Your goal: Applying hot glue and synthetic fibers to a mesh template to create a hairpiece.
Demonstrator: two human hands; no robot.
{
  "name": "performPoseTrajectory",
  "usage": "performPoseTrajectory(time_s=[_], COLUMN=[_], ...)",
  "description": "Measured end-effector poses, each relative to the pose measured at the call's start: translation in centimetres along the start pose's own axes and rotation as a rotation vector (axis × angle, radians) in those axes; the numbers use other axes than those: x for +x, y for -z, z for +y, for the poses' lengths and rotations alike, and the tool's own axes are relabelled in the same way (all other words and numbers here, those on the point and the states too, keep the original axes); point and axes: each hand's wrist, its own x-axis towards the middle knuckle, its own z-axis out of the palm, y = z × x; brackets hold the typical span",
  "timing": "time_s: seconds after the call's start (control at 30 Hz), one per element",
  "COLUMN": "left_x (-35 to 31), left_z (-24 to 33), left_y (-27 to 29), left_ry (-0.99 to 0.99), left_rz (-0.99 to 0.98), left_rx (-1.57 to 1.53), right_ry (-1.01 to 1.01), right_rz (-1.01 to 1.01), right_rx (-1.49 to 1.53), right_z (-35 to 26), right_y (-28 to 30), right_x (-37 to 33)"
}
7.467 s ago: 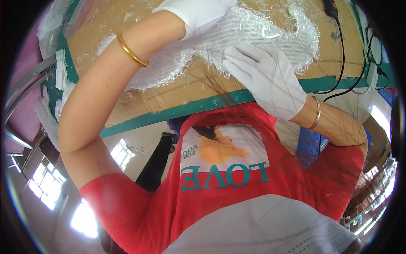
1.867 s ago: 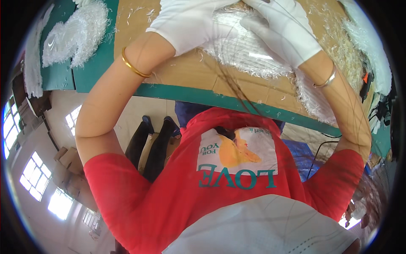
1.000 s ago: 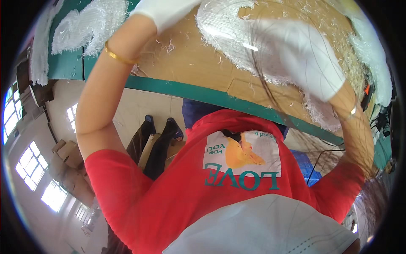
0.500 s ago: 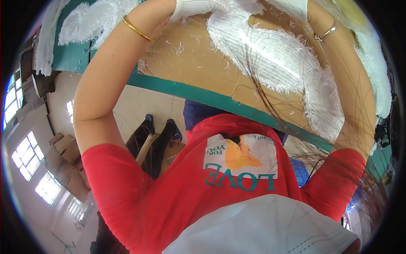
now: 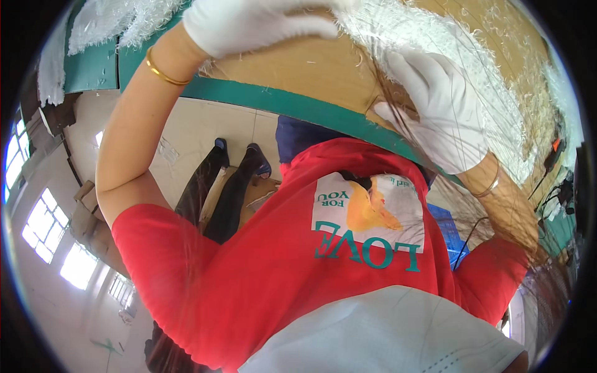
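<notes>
My left hand (image 5: 255, 25), in a white glove, hovers over the left part of a brown cardboard sheet (image 5: 280, 68). Its fingers are stretched to the right with the thumb apart, and nothing shows in them. My right hand (image 5: 438, 112), gloved too, is at the sheet's near right edge with thumb and fingers apart. Those fingers touch or lie just above a white fabric piece (image 5: 429, 31) with shaggy, frayed edges; which of the two I cannot tell. That piece stretches across the cardboard from the far middle to the right, partly hidden by my right hand and loose hair.
A green table (image 5: 249, 95) carries the cardboard. More shaggy white pieces (image 5: 118, 25) lie at the far left. Dark cables (image 5: 559, 193) are at the right edge. A blue crate (image 5: 444, 230) stands below the table, and cardboard boxes (image 5: 99, 230) are stacked by the left wall.
Both hands have come nearer, away from the far side of the table; my right hand has moved to the near edge. The white piece now lies differently, farther from the near edge.
</notes>
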Motion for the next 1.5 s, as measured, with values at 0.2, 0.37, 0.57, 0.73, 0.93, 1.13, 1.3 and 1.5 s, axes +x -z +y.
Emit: performPoseTrajectory(time_s=[0.2, 0.37, 0.57, 0.73, 0.93, 1.13, 1.3, 1.5], left_x=[0.9, 1.5, 1.5, 3.2, 4.5, 4.6, 3.8, 1.3], left_z=[1.1, 1.0, 0.6, 1.7, 0.6, 0.7, 1.7, 1.8], left_y=[-2.1, -3.0, -5.8, -3.9, -4.1, -3.0, -2.9, -2.7], left_ry=[-0.153, -0.131, 0.02, 0.301, 0.45, 0.466, 0.545, 0.708], left_rz=[-0.131, -0.079, 0.271, -0.131, -0.335, -0.402, -0.202, 0.363], left_rx=[0.284, 0.176, -0.19, 0.047, -0.09, -0.071, -0.069, 0.086], right_ry=[-0.037, -0.17, -0.191, -0.21, -0.467, -0.481, -0.484, -0.417], right_rz=[0.008, -0.005, 0.053, 0.087, -0.165, -0.05, 0.084, 0.257], right_rx=[-0.122, -0.108, -0.162, -0.211, -0.241, -0.412, -0.25, -0.082], right_z=[0.0, -0.7, -1.2, -1.0, -2.4, -3.0, -2.9, -1.1], right_y=[-1.4, -2.1, -1.9, -3.5, -3.0, -4.3, -4.3, -5.9], right_x=[0.2, -0.5, 0.8, 2.5, 5.0, 5.6, 5.4, 4.5])
